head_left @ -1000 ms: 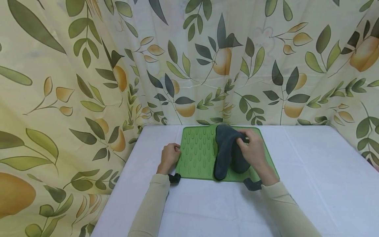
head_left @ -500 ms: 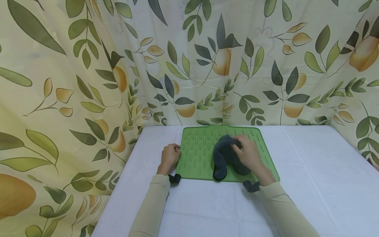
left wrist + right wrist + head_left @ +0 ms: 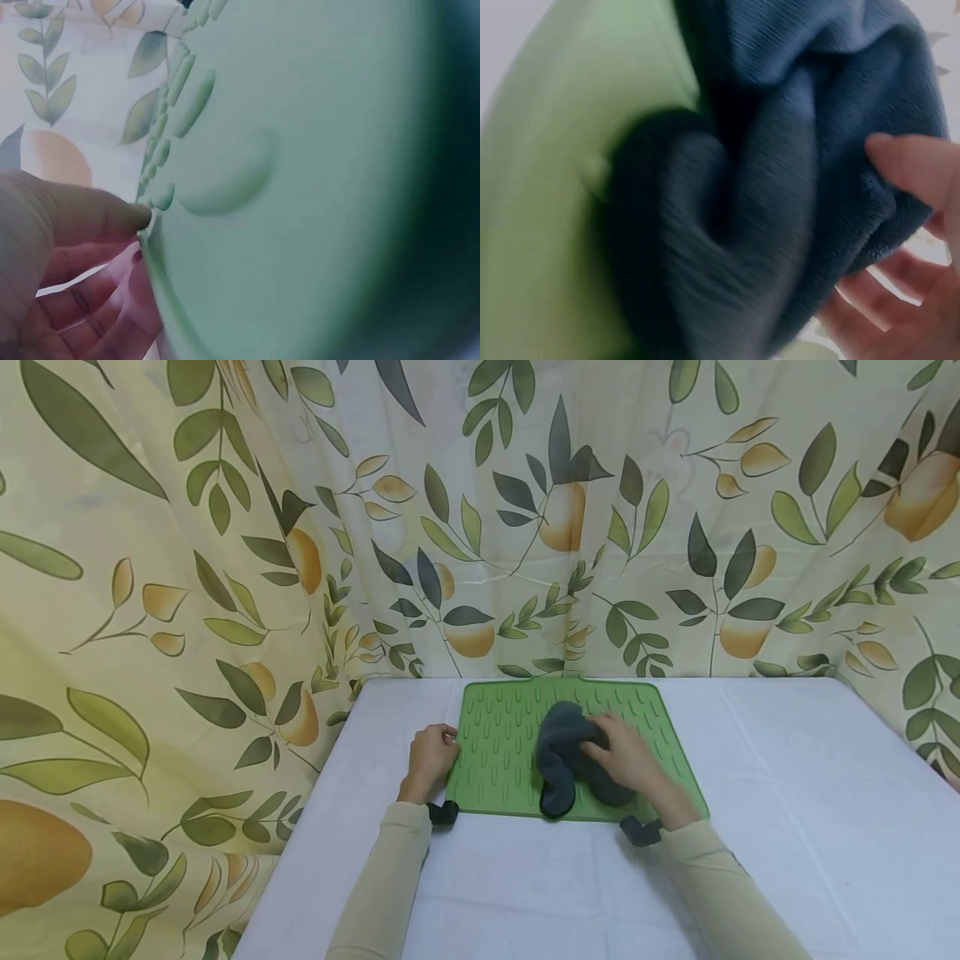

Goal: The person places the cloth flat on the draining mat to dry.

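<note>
Head view, nearest first: what is at the near edge?

Two pale sleeves, a left sleeve (image 3: 382, 877) and a right sleeve (image 3: 727, 885), reaching in over a white table (image 3: 810, 793).

And the hands?

On the left, the left hand (image 3: 430, 756) pinches the left edge of a green mat (image 3: 491, 752). On the right, the right hand (image 3: 630, 756) grips a dark blue cloth (image 3: 558, 747) between thumb and fingers.

How does the cloth lie from that grip?

Mostly left of the right hand and below it, bunched over the mat, right of its middle. Its longer run goes roughly near to far. The right hand is on it; the left hand is well apart from it.

What does it look like?

Thick, soft and fuzzy, folded into a rounded arch, with two lobes pointing near. Black edging shows on the left lobe.

What is farther off?

The mat's far rows of raised oblong ridges, then a curtain (image 3: 480, 543) printed with leaves and orange fruit.
</note>
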Tool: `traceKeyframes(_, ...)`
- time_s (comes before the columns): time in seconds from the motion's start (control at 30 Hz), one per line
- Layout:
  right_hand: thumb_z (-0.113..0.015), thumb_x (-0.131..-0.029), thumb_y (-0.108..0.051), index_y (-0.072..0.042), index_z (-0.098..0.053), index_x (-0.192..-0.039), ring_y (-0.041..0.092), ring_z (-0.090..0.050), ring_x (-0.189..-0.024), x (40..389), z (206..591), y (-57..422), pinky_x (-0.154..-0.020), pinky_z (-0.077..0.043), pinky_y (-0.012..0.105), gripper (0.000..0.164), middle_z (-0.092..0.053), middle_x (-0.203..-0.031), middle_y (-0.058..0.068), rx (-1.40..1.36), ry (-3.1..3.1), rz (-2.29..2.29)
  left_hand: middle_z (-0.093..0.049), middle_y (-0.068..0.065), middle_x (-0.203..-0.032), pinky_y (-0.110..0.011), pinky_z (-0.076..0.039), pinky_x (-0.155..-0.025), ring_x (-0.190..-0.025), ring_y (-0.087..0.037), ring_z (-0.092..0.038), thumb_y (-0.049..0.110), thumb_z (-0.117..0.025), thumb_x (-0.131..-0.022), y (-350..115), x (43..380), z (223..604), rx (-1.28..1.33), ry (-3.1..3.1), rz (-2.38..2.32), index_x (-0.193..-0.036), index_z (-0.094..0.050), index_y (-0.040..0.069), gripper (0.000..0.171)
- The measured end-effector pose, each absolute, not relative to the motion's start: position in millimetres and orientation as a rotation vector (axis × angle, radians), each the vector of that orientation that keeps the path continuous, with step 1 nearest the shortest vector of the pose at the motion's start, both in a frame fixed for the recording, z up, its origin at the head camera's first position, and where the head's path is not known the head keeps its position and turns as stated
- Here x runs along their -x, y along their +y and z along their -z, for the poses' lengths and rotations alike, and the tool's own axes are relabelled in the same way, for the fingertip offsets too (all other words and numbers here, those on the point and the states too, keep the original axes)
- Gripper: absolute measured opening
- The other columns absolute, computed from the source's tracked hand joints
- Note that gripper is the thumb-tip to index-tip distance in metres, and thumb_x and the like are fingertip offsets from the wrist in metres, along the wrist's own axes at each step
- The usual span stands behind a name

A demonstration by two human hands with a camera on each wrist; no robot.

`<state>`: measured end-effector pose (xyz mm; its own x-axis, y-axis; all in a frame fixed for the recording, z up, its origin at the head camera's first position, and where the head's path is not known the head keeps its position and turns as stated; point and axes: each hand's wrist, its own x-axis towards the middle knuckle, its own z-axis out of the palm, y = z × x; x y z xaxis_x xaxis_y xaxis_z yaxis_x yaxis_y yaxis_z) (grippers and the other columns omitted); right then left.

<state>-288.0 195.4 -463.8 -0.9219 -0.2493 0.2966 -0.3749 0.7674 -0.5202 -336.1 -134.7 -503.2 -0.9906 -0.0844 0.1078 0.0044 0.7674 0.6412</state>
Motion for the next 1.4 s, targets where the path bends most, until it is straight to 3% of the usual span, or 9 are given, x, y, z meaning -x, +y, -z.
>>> traceKeyframes(0.2,-0.065,-0.092,-0.031,-0.004,-0.046,-0.136,0.041,-0.047,-0.122,282.6,442.2,218.7,-0.094,-0.043,0.057,0.056,-0.047,-0.136,0.020,-0.481,-2.791,-1.043,-0.064,0.002,-0.077,-0.025,-0.043,-0.057,-0.065,-0.013,-0.058,0.014,-0.064,-0.084,-132.1,335.9,499.7,-0.051,-2.837,1.058,-0.110,-0.069,0.010,0.026)
traceKeyframes(0.33,-0.064,-0.091,-0.040,-0.005,-0.046,-0.136,0.039,-0.051,-0.120,279.9,433.7,238.5,-0.092,-0.045,0.054,0.059,-0.050,-0.135,0.019,-0.453,-2.860,-1.061,-0.062,0.001,-0.078,-0.027,-0.042,-0.056,-0.065,-0.015,-0.056,0.018,-0.067,-0.086,-128.2,332.9,493.1,0.023,-2.833,1.010,-0.111,-0.069,0.010,0.026)
traceKeyframes(0.53,-0.064,-0.092,-0.033,0.000,-0.056,-0.122,0.035,-0.061,-0.104,279.3,436.3,257.9,-0.084,-0.050,0.049,0.045,-0.063,-0.116,0.021,-0.435,-2.976,-0.969,-0.065,-0.001,-0.091,-0.029,-0.047,-0.067,-0.080,-0.014,-0.058,0.027,-0.070,-0.087,-111.3,321.7,476.1,0.319,-2.879,0.978,-0.102,-0.071,0.013,0.021)
traceKeyframes(0.73,-0.067,-0.089,-0.037,0.002,-0.063,-0.112,0.028,-0.061,-0.096,282.2,445.5,264.3,-0.082,-0.050,0.046,0.046,-0.067,-0.103,0.014,-0.463,-3.145,-0.907,-0.068,0.004,-0.092,-0.024,-0.049,-0.073,-0.083,-0.009,-0.059,0.039,-0.069,-0.086,-82.1,307.3,468.7,0.743,-2.964,0.811,-0.098,-0.072,0.017,0.025)
traceKeyframes(0.87,-0.070,-0.085,-0.040,0.001,-0.066,-0.104,0.021,-0.061,-0.088,282.7,450.5,260.8,-0.076,-0.050,0.040,0.045,-0.069,-0.098,0.010,-0.475,-3.224,-0.930,-0.068,0.006,-0.092,-0.021,-0.048,-0.071,-0.083,-0.006,-0.059,0.050,-0.073,-0.080,-64.1,296.5,468.6,0.932,-3.008,0.806,-0.100,-0.072,0.019,0.037)
traceKeyframes(1.0,-0.070,-0.086,-0.032,0.001,-0.067,-0.097,0.017,-0.056,-0.075,283.7,453.6,254.8,-0.065,-0.047,0.033,0.035,-0.068,-0.086,0.007,-0.501,-3.238,-0.930,-0.064,0.009,-0.080,-0.021,-0.045,-0.061,-0.072,-0.006,-0.054,0.062,-0.074,-0.073,-50.2,287.6,471.5,0.974,-3.038,0.787,-0.091,-0.070,0.020,0.046)
traceKeyframes(1.17,-0.066,-0.088,-0.022,-0.003,-0.066,-0.091,0.016,-0.049,-0.067,284.7,455.2,251.0,-0.059,-0.040,0.030,0.019,-0.062,-0.076,0.003,-0.498,-3.228,-0.904,-0.060,0.012,-0.072,-0.018,-0.044,-0.057,-0.064,-0.003,-0.053,0.053,-0.074,-0.078,-37.4,282.0,475.9,0.979,-3.016,0.747,-0.081,-0.066,0.020,0.034)
traceKeyframes(1.4,-0.059,-0.092,-0.021,-0.001,-0.062,-0.102,0.019,-0.055,-0.078,284.7,450.8,261.0,-0.067,-0.045,0.034,0.022,-0.064,-0.090,0.009,-0.447,-3.168,-0.883,-0.063,0.011,-0.075,-0.016,-0.045,-0.061,-0.066,-0.001,-0.055,0.029,-0.072,-0.086,-40.5,285.3,472.1,0.988,-2.991,0.835,-0.081,-0.068,0.019,0.013)
